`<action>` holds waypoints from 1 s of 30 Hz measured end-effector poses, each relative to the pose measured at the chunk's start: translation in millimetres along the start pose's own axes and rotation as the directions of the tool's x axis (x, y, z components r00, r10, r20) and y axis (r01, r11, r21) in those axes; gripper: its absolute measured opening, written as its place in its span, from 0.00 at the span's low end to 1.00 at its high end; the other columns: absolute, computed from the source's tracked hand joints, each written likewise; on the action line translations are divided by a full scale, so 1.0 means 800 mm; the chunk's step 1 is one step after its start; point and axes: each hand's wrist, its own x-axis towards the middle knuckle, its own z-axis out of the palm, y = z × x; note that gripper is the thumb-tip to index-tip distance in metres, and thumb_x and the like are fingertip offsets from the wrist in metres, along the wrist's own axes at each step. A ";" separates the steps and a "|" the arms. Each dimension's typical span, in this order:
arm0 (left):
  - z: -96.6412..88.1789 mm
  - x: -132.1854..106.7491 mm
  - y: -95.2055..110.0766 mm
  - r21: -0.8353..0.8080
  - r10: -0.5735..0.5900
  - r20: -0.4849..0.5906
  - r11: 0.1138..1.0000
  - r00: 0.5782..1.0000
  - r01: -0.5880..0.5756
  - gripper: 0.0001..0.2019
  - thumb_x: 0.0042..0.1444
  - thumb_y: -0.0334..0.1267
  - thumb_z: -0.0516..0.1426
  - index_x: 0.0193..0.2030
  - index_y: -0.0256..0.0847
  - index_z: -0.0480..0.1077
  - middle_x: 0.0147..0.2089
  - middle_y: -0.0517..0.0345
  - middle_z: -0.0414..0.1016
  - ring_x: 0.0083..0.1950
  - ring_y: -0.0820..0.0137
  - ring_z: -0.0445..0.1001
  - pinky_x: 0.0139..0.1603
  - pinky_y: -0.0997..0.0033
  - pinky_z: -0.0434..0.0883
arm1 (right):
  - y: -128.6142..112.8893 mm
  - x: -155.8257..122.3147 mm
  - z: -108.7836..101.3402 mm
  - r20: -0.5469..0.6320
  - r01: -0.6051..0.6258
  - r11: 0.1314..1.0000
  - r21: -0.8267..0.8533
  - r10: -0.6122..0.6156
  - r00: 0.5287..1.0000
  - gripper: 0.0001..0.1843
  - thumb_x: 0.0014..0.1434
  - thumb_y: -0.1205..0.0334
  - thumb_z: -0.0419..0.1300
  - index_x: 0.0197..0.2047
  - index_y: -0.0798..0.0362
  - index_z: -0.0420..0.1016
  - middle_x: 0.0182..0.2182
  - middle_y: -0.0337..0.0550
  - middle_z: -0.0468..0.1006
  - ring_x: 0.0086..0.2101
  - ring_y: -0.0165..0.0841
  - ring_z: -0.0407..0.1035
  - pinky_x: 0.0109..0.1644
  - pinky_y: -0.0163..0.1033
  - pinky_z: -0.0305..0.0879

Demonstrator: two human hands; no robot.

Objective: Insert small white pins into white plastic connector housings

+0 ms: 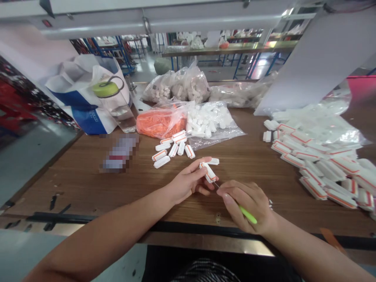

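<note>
My left hand (pixel 189 181) is closed on a small white plastic part with an orange band (pixel 208 171), pinched between thumb and fingers above the wooden table (pixel 88 184). My right hand (pixel 246 205) grips a thin tool with a green handle (pixel 248 215); its metal tip touches the lower end of the part. Several more white-and-orange parts (pixel 173 149) lie loose just beyond my left hand, and one (pixel 213 161) sits right behind the held part.
A bag of orange pieces (pixel 161 122) and a bag of white pieces (pixel 210 120) lie at the table's middle back. A large pile of finished parts (pixel 320 156) fills the right side. A water jug with a green lid (pixel 113 102) stands at back left beside a blue-white bag.
</note>
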 end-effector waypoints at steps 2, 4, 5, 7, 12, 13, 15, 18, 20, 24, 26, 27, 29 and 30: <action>0.002 -0.001 0.001 -0.018 0.001 -0.008 1.000 1.000 -0.001 0.24 0.63 0.39 0.58 0.65 0.42 0.60 0.40 0.51 0.79 0.33 0.72 0.78 0.28 0.79 0.74 | 0.000 -0.002 0.000 -0.008 -0.014 1.000 0.018 0.014 1.000 0.10 0.61 0.75 0.50 0.39 0.54 0.69 0.28 0.42 0.77 0.29 0.29 0.74 0.26 0.34 0.65; 0.003 -0.002 0.004 -0.016 -0.004 -0.002 1.000 1.000 0.004 0.25 0.63 0.39 0.58 0.66 0.41 0.59 0.40 0.51 0.79 0.33 0.72 0.78 0.28 0.78 0.75 | 0.001 -0.004 -0.001 -0.036 -0.053 0.997 0.056 0.056 0.998 0.10 0.62 0.74 0.51 0.39 0.54 0.70 0.29 0.41 0.77 0.29 0.29 0.74 0.26 0.34 0.66; 0.003 -0.002 0.006 -0.010 -0.005 0.001 1.000 1.000 0.005 0.26 0.63 0.39 0.58 0.66 0.41 0.58 0.40 0.51 0.79 0.33 0.72 0.78 0.28 0.78 0.75 | 0.001 -0.006 -0.001 -0.056 -0.078 0.994 0.071 0.082 0.995 0.10 0.62 0.74 0.50 0.40 0.54 0.70 0.29 0.40 0.77 0.28 0.29 0.73 0.26 0.34 0.66; 0.003 -0.001 0.009 0.009 0.000 -0.002 1.000 1.000 0.000 0.28 0.63 0.38 0.58 0.68 0.40 0.56 0.40 0.51 0.79 0.34 0.71 0.78 0.28 0.77 0.76 | 0.002 -0.008 -0.001 -0.086 -0.124 0.989 0.081 0.130 0.988 0.11 0.62 0.74 0.50 0.40 0.53 0.71 0.28 0.39 0.77 0.29 0.29 0.74 0.27 0.34 0.66; -0.002 0.000 0.009 0.053 0.024 -0.013 0.998 1.000 -0.023 0.28 0.63 0.38 0.59 0.68 0.43 0.57 0.41 0.51 0.79 0.33 0.72 0.78 0.29 0.78 0.76 | 0.003 -0.007 0.002 -0.074 -0.140 0.982 0.124 0.150 0.986 0.11 0.62 0.74 0.51 0.39 0.53 0.71 0.27 0.38 0.75 0.27 0.28 0.72 0.27 0.34 0.65; -0.003 0.000 0.008 0.060 0.027 -0.010 0.998 1.000 -0.026 0.28 0.63 0.38 0.59 0.68 0.43 0.58 0.41 0.51 0.79 0.33 0.72 0.78 0.29 0.78 0.76 | 0.004 -0.007 0.003 -0.065 -0.141 0.979 0.144 0.151 0.986 0.11 0.62 0.75 0.51 0.39 0.53 0.71 0.26 0.38 0.74 0.27 0.28 0.72 0.27 0.34 0.65; -0.003 -0.001 0.008 0.072 0.034 -0.001 0.997 0.999 -0.033 0.28 0.62 0.39 0.59 0.68 0.43 0.58 0.40 0.51 0.79 0.33 0.72 0.78 0.29 0.78 0.76 | 0.004 -0.007 0.003 -0.050 -0.173 0.966 0.194 0.186 0.981 0.11 0.63 0.74 0.50 0.38 0.53 0.71 0.25 0.37 0.74 0.27 0.28 0.72 0.27 0.34 0.65; -0.001 -0.003 0.009 0.086 0.043 0.016 0.995 0.999 -0.045 0.29 0.62 0.38 0.60 0.68 0.44 0.58 0.42 0.51 0.79 0.35 0.72 0.78 0.30 0.78 0.77 | 0.003 -0.008 0.002 -0.049 -0.256 0.935 0.245 0.275 0.960 0.11 0.64 0.73 0.50 0.38 0.52 0.72 0.25 0.37 0.74 0.25 0.27 0.71 0.27 0.35 0.66; 0.001 -0.003 0.010 0.092 0.049 0.018 0.994 0.999 -0.051 0.30 0.61 0.38 0.61 0.68 0.44 0.57 0.43 0.51 0.79 0.36 0.72 0.78 0.31 0.77 0.77 | 0.002 -0.009 0.000 -0.086 -0.256 0.939 0.230 0.281 0.956 0.11 0.64 0.73 0.50 0.38 0.52 0.73 0.25 0.37 0.74 0.26 0.28 0.71 0.28 0.35 0.66; 0.002 -0.002 0.008 0.099 0.055 0.013 0.994 0.998 -0.056 0.30 0.60 0.38 0.62 0.68 0.44 0.58 0.42 0.52 0.79 0.35 0.71 0.78 0.29 0.78 0.76 | 0.001 -0.008 -0.001 -0.122 -0.217 0.956 0.197 0.244 0.962 0.12 0.63 0.74 0.50 0.40 0.53 0.73 0.25 0.38 0.75 0.28 0.29 0.72 0.29 0.35 0.67; 0.002 -0.002 0.007 0.102 0.058 0.010 0.993 0.998 -0.059 0.30 0.61 0.38 0.61 0.68 0.45 0.58 0.42 0.52 0.79 0.36 0.71 0.78 0.30 0.77 0.76 | 0.001 -0.007 0.000 -0.095 -0.221 0.954 0.203 0.244 0.965 0.11 0.63 0.74 0.51 0.39 0.54 0.73 0.26 0.38 0.75 0.27 0.28 0.72 0.29 0.35 0.66; 0.001 -0.002 0.006 0.097 0.058 0.013 0.994 0.998 -0.059 0.30 0.61 0.38 0.61 0.68 0.45 0.58 0.43 0.52 0.79 0.36 0.71 0.78 0.30 0.77 0.76 | 0.001 -0.007 0.000 -0.085 -0.225 0.952 0.209 0.246 0.965 0.11 0.62 0.74 0.51 0.39 0.54 0.73 0.26 0.39 0.75 0.27 0.28 0.72 0.29 0.35 0.66; 0.000 -0.002 0.006 0.075 0.050 0.027 0.996 0.998 -0.052 0.29 0.62 0.39 0.59 0.69 0.46 0.57 0.43 0.51 0.79 0.36 0.71 0.78 0.30 0.77 0.77 | 0.002 -0.007 0.001 -0.079 -0.230 0.948 0.220 0.252 0.964 0.10 0.62 0.74 0.51 0.38 0.54 0.73 0.27 0.39 0.75 0.28 0.28 0.72 0.29 0.35 0.66; -0.001 -0.002 0.006 0.061 0.044 0.035 0.997 0.998 -0.046 0.29 0.63 0.39 0.59 0.69 0.45 0.56 0.43 0.50 0.79 0.37 0.70 0.79 0.30 0.77 0.77 | 0.002 -0.007 0.001 -0.078 -0.231 0.947 0.225 0.254 0.964 0.10 0.62 0.74 0.51 0.38 0.54 0.73 0.27 0.39 0.75 0.28 0.28 0.71 0.29 0.35 0.66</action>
